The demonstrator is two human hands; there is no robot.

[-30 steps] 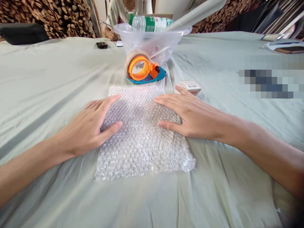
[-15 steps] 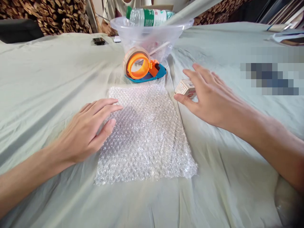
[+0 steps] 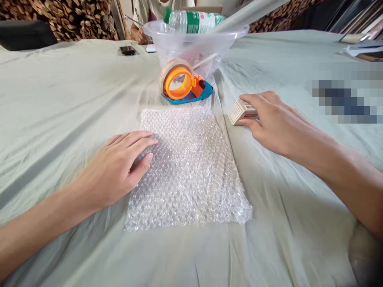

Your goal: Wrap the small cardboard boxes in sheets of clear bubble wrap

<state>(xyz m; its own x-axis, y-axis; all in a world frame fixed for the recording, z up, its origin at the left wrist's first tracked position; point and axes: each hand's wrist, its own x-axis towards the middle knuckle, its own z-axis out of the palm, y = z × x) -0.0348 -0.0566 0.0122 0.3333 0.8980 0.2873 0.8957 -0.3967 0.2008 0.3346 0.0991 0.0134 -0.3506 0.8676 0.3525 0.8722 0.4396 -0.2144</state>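
Note:
A sheet of clear bubble wrap [image 3: 191, 171] lies flat on the cloth-covered table in front of me. Over its left edge rests my left hand [image 3: 127, 163], fingers stretched out and holding nothing. To the right of the sheet, my right hand [image 3: 266, 117] grips a small cardboard box [image 3: 239, 113], thumb on the near side and fingers on the far side. The box's printed left end faces me; its other end is hidden by the hand. Just beyond the wrap stands an orange and blue tape dispenser [image 3: 182, 85] with a roll of tape on it.
Behind the dispenser is a clear plastic basin [image 3: 194, 42] with a green-capped bottle [image 3: 191, 22] and a long pale roll [image 3: 254, 16] across its top. A black phone [image 3: 127, 50] lies at the back left. Another person's hand [image 3: 139, 36] shows behind the basin.
My right hand has closed from spread fingers onto the small box. My left hand has come down slightly over the bubble wrap. The whole view has shifted a little.

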